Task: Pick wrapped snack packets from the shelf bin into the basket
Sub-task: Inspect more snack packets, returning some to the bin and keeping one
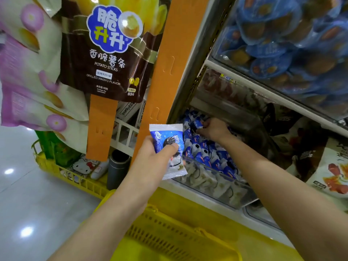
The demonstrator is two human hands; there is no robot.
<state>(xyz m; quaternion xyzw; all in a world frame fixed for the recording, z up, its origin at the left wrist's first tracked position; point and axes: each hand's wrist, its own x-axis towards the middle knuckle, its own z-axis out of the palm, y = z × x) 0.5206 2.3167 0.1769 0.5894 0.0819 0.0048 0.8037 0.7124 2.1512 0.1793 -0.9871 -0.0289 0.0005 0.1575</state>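
Observation:
My left hand [150,162] holds a blue-and-white wrapped snack packet [167,136] upright in front of the shelf, thumb across its face. My right hand [214,129] reaches into the clear shelf bin [216,183], its fingers closed around another blue-and-white packet [197,123] on top of the pile of several like packets [205,153]. The yellow basket [169,228] sits below both forearms, at the bottom centre; its inside is mostly hidden by my left arm.
An orange hanging strip [169,59] with a brown potato-sticks bag [105,51] hangs left of the bin. A second yellow basket [62,174] with goods stands on the floor at left. Blue cookie packs [282,40] fill the shelf above; other snack bags [331,170] lie right.

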